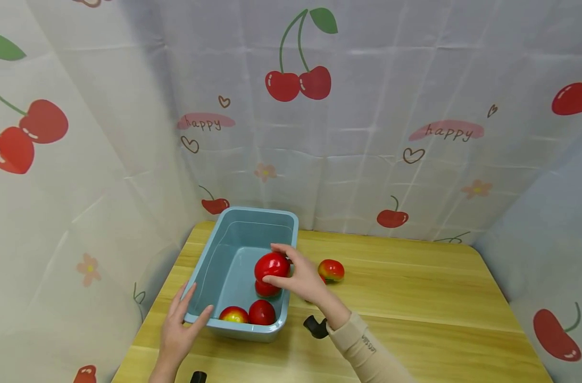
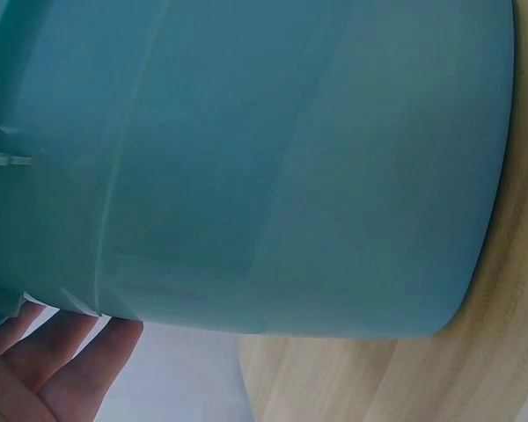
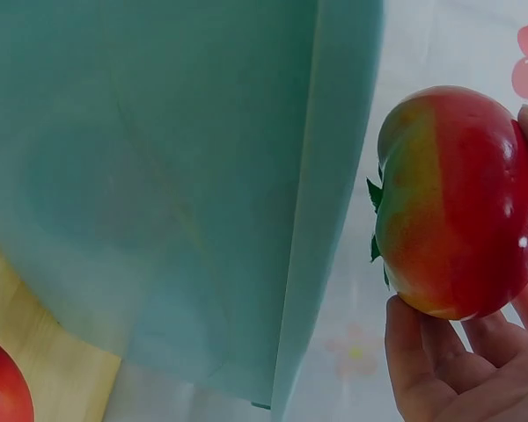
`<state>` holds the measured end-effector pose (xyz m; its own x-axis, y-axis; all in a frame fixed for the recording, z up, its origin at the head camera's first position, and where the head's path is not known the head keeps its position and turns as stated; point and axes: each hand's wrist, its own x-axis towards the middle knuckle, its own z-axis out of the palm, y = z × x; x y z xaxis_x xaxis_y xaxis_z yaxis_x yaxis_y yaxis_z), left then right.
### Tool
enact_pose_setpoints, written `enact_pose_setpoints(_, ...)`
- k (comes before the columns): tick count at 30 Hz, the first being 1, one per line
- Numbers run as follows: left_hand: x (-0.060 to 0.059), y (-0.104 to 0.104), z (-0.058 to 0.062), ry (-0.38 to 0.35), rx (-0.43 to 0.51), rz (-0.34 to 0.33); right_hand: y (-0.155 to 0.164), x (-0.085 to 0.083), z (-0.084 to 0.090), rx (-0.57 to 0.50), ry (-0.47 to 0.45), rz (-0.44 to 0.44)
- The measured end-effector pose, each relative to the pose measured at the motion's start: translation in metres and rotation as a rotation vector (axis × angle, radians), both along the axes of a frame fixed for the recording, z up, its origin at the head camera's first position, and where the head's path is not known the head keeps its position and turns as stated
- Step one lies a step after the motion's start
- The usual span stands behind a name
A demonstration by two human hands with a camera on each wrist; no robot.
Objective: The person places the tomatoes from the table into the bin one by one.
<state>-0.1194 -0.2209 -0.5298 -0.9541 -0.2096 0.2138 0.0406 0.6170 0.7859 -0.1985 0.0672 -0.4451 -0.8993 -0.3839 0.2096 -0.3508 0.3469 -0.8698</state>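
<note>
Work looks over half done: three fruits (image 1: 262, 312) lie inside the blue bin (image 1: 252, 234), while a red-orange tomato (image 1: 331, 269) sits right of it (a partly hidden red fruit (image 1: 323, 278) too). The right hand (image 1: 302, 276), fingers curled, grips a glossy tomato (image 1: 272, 266) above the bin's right side; the left hand (image 1: 178, 330), fingers spread, touches its near-left corner.

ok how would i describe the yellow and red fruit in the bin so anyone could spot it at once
In the head view, find the blue bin on the left part of the wooden table. Inside its near end, the yellow-and-red fruit sits just left of a red fruit; its bright yellow patch sets it apart from that neighbour.
</note>
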Motion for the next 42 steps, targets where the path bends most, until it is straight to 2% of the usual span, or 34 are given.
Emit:
enact_pose_setpoints(10,0.001,0.000,0.000,-0.003,0.011,-0.006,-0.009,0.003,-0.004,0.032,-0.014,0.044)
enact_pose_setpoints(23,0.000,0.000,0.001,-0.013,0.011,-0.005,-0.012,0.006,-0.008,0.049,-0.017,0.058)
enact_pose_setpoints(42,0.000,0.000,0.002,-0.027,0.011,-0.003,0.006,0.000,-0.016,-0.020,0.030,-0.038)
